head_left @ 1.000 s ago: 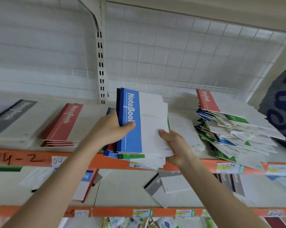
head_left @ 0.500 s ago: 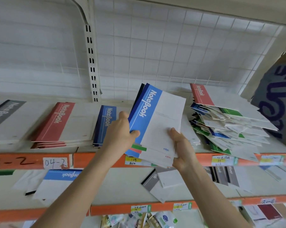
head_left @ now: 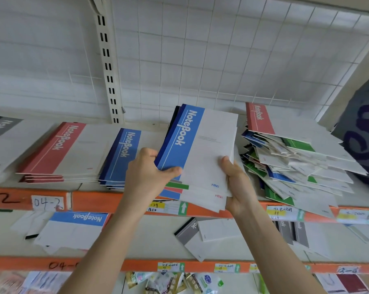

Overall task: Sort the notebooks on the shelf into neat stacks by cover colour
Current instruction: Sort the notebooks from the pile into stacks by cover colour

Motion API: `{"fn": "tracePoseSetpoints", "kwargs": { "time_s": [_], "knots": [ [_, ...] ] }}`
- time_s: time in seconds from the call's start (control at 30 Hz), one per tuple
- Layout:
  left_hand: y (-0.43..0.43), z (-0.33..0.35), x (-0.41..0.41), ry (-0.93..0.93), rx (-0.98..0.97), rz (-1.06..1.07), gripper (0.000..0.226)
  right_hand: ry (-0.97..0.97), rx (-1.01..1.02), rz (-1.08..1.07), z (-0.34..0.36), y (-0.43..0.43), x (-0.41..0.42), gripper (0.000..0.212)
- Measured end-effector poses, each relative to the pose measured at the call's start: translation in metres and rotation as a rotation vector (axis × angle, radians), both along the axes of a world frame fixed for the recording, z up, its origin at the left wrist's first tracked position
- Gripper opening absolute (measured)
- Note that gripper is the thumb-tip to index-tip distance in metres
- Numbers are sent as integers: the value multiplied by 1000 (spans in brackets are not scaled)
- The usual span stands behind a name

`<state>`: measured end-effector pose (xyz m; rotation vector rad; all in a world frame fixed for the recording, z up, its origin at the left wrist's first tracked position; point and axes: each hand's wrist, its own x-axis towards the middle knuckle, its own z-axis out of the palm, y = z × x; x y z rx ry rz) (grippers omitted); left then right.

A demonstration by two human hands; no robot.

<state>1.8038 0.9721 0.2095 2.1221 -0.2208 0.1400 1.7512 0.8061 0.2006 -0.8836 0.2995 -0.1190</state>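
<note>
Both hands grip a tilted bundle of white paper notebooks topped by a blue-banded cover (head_left: 200, 149) above the orange shelf edge (head_left: 107, 200): left hand (head_left: 149, 177) at its spine, right hand (head_left: 236, 183) at its lower right edge, beside the flat blue-banded stack (head_left: 124, 158).

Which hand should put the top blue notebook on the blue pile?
Probably the left. The left hand grips the top blue notebook by its blue edge, and the blue stack lies just beside it. The right hand holds the bundle farther away.
</note>
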Motion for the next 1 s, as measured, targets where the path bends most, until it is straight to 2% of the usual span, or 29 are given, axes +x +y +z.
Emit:
{"fn": "tracePoseSetpoints", "kwargs": {
  "time_s": [0.27, 0.47, 0.6, 0.7, 0.77, 0.87, 0.93, 1.0],
  "knots": [
    [-11, -4, 4, 65, -11, 29, 51, -47, -49, 5, 0, -13, 8, 25],
    [-16, -3, 3, 20, 26, -16, 21, -7, -34, 23, -3, -21, 12, 27],
    [1, 5, 15, 23, -87, 119, 20, 7, -2, 36, 1, -29, 16, 20],
    [22, 7, 30, 52, -68, 194, 21, 5, -22, 33, 5, -35, 18, 18],
    [37, 3, 33, 50, 41, 255, 25, -2, -38, 29, 7, -39, 19, 18],
    [55, -8, 27, -77, 465, 359, 34, 4, -75, 0, 10, -44, 20, 18],
    [62, -18, 25, -175, 630, 322, 39, 11, -91, -18, 12, -47, 19, 19],
    [61, -24, 26, -338, 708, 222, 41, 16, -115, -35, 14, -49, 18, 19]
  ]
}}
